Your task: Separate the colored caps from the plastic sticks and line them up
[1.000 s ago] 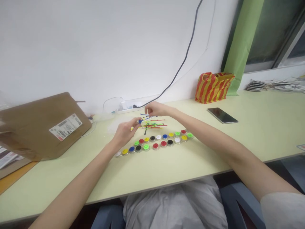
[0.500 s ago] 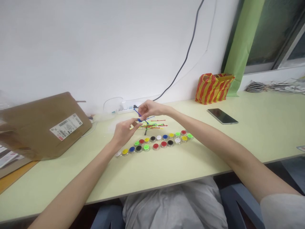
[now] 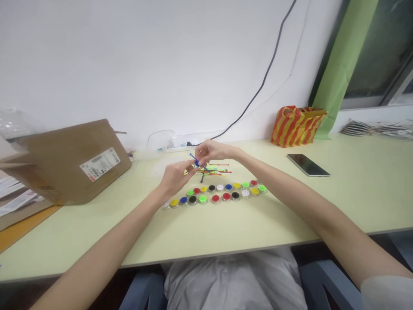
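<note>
My left hand [image 3: 177, 177] pinches a small piece with a blue top [image 3: 196, 163] between thumb and fingertips. Close against it, my right hand [image 3: 211, 153] has its thumb and fingers closed on a thin blue plastic stick [image 3: 192, 156] that slants across the blue top. Whether the stick passes through the piece I cannot tell. Under the hands lies a loose pile of thin coloured sticks [image 3: 222, 172], red, green, yellow and black among them. Nearer to me, several small clear round containers with coloured tops [image 3: 226, 196] stand in two uneven rows.
A cardboard box [image 3: 69, 165] with a label stands at the left. By the wall are a power strip [image 3: 180, 148] and a black cable [image 3: 263, 84]. A striped bag [image 3: 297, 126] and a dark-screened tablet [image 3: 308, 165] are on the right side of the table [image 3: 226, 232].
The whole view has shifted, so things appear further right. The blue stick sits slightly lower against the blue-topped piece, and both hands stay close together.
</note>
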A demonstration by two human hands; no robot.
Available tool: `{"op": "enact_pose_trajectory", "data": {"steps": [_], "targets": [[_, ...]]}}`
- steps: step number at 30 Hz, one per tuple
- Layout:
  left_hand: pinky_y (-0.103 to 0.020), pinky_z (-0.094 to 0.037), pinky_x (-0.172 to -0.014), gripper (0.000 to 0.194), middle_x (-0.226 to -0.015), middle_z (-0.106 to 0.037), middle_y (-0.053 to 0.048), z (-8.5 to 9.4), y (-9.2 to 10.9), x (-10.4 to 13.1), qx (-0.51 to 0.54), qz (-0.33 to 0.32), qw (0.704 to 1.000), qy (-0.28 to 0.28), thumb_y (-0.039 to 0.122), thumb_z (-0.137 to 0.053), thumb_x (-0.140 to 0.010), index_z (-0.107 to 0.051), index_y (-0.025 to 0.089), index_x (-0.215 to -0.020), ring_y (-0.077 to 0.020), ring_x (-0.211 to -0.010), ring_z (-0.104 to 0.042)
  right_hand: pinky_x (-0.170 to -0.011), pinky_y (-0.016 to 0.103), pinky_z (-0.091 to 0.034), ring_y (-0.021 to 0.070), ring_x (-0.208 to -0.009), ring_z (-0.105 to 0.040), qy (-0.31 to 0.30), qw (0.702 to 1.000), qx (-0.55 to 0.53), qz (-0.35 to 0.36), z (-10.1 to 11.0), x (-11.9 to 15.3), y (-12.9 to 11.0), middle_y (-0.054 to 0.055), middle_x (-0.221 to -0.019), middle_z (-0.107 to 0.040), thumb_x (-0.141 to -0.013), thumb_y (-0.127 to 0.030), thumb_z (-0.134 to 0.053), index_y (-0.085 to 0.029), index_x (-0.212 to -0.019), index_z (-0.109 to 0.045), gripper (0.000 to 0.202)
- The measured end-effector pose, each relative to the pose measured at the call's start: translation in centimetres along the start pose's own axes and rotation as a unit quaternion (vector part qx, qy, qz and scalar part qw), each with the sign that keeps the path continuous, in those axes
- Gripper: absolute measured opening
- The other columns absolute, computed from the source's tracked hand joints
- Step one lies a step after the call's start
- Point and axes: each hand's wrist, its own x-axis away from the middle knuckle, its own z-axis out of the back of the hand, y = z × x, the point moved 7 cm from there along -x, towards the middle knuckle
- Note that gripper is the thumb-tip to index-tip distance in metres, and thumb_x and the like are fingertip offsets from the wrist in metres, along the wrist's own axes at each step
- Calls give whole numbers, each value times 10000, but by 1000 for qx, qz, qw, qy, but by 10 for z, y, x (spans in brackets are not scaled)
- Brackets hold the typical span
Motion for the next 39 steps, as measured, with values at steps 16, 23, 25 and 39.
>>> {"op": "enact_pose_trajectory", "data": {"steps": [16, 23, 25, 39], "targets": [[-268, -439, -670, 315, -836, -756, -14, -2, -6, 1, 24, 1, 1000, -1, 457, -554, -985, -738, 242, -1124, -163, -668, -641, -658, 252, -493, 128, -688, -616, 16, 999, 15, -30, 0, 4, -6, 16, -738, -686, -789, -300, -794, -129, -844, -674, 216], [-264, -421, -651, 276, -773, -725, -4, -3, -2, 1, 39, 10, 999, -16, 464, -570, -973, -709, 226, -955, -161, -667, -628, -649, 245, -496, 126, -688, -615, 5, 999, -2, -42, -4, 4, -5, 25, -769, -701, -781, -283, -792, -128, -854, -674, 209], [-262, -419, -648, 263, -769, -720, 2, -5, 0, 2, 60, 11, 998, -22, 450, -581, -968, -692, 221, -906, -156, -669, -625, -637, 239, -490, 124, -684, -612, 1, 999, -10, -44, -7, 4, -3, 22, -768, -696, -777, -267, -791, -130, -855, -661, 205], [-278, -442, -675, 300, -798, -708, -29, -2, 9, 2, 78, -19, 996, 28, 438, -514, -1008, -680, 194, -955, -162, -695, -616, -625, 243, -442, 128, -663, -588, -8, 999, 8, -35, -7, 5, -1, 10, -709, -656, -819, -423, -769, -142, -818, -639, 309]]}}
